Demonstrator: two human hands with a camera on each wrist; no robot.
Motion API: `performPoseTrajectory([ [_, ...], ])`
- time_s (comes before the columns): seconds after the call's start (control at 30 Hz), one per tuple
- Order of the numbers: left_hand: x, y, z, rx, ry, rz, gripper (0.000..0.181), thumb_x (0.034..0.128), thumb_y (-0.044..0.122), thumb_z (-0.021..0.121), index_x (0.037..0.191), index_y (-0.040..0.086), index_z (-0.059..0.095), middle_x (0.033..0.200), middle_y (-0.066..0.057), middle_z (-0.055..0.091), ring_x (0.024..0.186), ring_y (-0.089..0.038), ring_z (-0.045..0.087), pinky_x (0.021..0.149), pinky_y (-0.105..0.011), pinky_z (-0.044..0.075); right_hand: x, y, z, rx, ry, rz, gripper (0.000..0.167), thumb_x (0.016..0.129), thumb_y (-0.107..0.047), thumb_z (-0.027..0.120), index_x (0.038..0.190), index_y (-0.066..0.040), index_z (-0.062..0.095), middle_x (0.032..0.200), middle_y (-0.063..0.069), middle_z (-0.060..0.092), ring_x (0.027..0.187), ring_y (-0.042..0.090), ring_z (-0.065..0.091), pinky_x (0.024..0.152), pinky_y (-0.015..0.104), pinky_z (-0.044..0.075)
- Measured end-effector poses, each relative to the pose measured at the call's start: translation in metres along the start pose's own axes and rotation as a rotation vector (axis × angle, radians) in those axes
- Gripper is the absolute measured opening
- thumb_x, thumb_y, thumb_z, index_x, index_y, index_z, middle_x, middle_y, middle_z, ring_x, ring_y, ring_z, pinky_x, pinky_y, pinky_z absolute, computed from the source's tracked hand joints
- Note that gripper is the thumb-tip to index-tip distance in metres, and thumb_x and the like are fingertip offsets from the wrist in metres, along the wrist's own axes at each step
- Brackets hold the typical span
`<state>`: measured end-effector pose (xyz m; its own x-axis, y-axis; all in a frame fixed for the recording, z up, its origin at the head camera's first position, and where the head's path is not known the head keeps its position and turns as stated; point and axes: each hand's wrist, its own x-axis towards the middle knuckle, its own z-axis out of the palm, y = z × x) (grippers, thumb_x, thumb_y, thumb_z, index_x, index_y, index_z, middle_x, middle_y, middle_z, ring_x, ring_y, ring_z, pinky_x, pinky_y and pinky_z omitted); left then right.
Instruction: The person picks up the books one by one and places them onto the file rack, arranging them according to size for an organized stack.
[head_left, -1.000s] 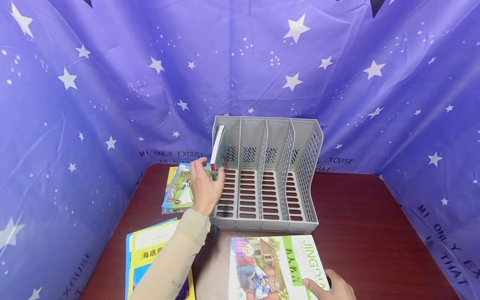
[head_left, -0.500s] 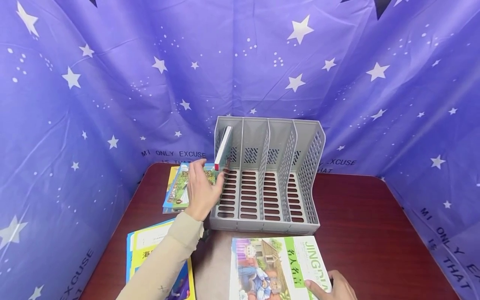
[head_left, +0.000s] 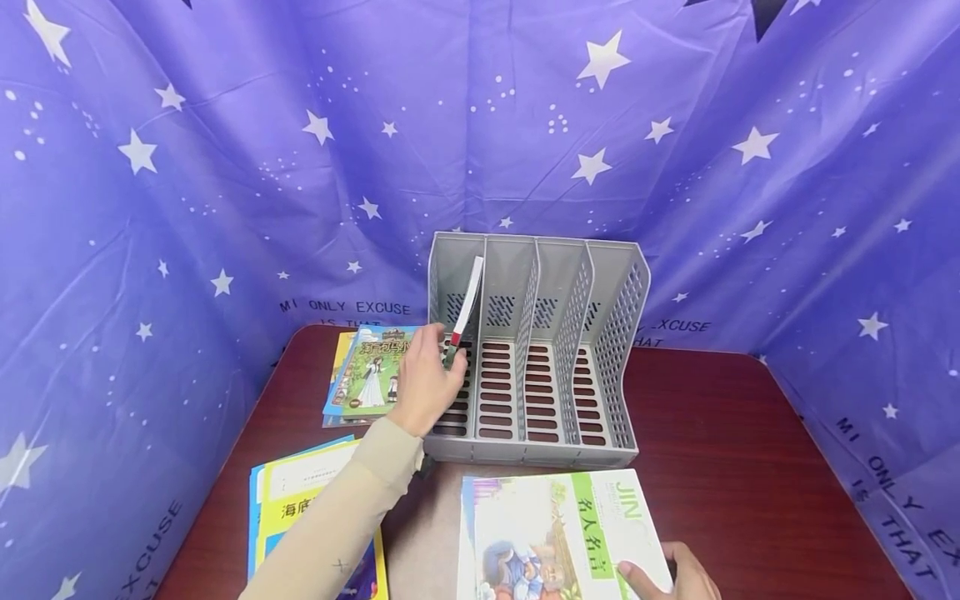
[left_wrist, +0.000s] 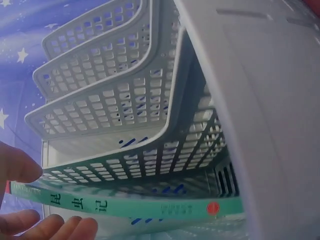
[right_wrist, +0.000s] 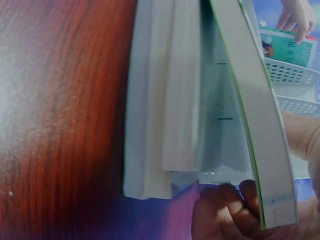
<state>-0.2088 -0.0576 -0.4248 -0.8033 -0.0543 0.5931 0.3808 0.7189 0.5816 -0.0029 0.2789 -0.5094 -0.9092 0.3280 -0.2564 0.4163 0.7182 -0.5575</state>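
Observation:
In the head view my left hand (head_left: 423, 385) holds a green-spined book (head_left: 469, 298) between thumb and fingers. That book stands in the leftmost compartment of a grey file rack (head_left: 525, 451) and leans right, towards the divider. Its green spine (left_wrist: 132, 207) runs between thumb and fingers in the left wrist view. My right hand (head_left: 678, 573) grips the right edge of a thick white book (head_left: 597, 533) with green lettering, thumb on the cover. The right wrist view shows this book's page edge (right_wrist: 257, 95) raised at an angle from the books beneath (right_wrist: 162, 105); fingers curl under its corner.
Left of the rack lies a small pile of picture books (head_left: 372, 375). Nearer, a pile topped by a yellow book (head_left: 300, 492) is partly covered by my left sleeve. The dark red table (head_left: 720, 433) ends at a purple star-printed curtain (head_left: 525, 108).
The green-spined book has swung from the compartment's left side to lean right, my left hand moving right with it. The white book has shifted slightly right and up in my right hand.

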Motion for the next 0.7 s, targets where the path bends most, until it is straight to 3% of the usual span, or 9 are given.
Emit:
performPoseTrajectory([
  [0.17,-0.002,0.0,0.004,-0.006,0.006,-0.006,0.043,0.0841,0.019,0.073,0.119,-0.002,0.059,0.107,-0.016,0.064,0.087,-0.032,0.063,0.075,-0.046,0.053,-0.001,0.0,-0.005,0.043,-0.061,0.016,0.072,0.077,-0.049,0.081,0.12,0.001,0.055,0.088,0.003,0.07,0.079,0.015,0.062,0.067,0.034,0.051],
  [0.27,-0.002,0.0,0.004,-0.009,-0.002,-0.01,0.045,0.0839,0.02,0.073,0.12,-0.002,0.058,0.108,-0.016,0.064,0.091,-0.034,0.064,0.079,-0.046,0.054,-0.005,-0.003,-0.008,0.073,-0.052,0.018,0.066,0.08,-0.045,0.079,0.121,0.001,0.056,0.091,0.004,0.072,0.078,0.014,0.063,0.068,0.032,0.052],
  [0.4,-0.002,0.001,0.004,-0.007,-0.012,-0.008,0.045,0.0844,0.021,0.073,0.12,-0.001,0.058,0.108,-0.017,0.064,0.091,-0.034,0.064,0.078,-0.046,0.054,-0.016,-0.01,-0.007,0.271,-0.011,0.002,0.047,0.086,-0.022,0.075,0.12,0.003,0.054,0.088,0.007,0.073,0.068,0.012,0.067,0.061,0.028,0.056],
  [0.53,-0.002,0.0,0.003,-0.011,-0.024,-0.008,0.046,0.0842,0.022,0.074,0.12,-0.001,0.057,0.109,-0.017,0.064,0.091,-0.033,0.064,0.079,-0.046,0.054,-0.022,-0.013,-0.005,0.543,0.003,-0.014,0.036,0.088,-0.005,0.067,0.119,0.005,0.051,0.083,0.011,0.073,0.061,0.019,0.069,0.053,0.034,0.058],
  [0.7,-0.005,-0.001,-0.002,-0.017,-0.062,-0.035,0.051,0.0848,0.027,0.074,0.125,0.001,0.056,0.113,-0.014,0.062,0.093,-0.031,0.062,0.08,-0.045,0.053,-0.024,-0.015,-0.006,0.718,0.022,-0.063,0.025,0.087,0.001,0.066,0.106,-0.013,0.058,0.078,0.012,0.072,0.059,0.025,0.07,0.049,0.04,0.058],
])
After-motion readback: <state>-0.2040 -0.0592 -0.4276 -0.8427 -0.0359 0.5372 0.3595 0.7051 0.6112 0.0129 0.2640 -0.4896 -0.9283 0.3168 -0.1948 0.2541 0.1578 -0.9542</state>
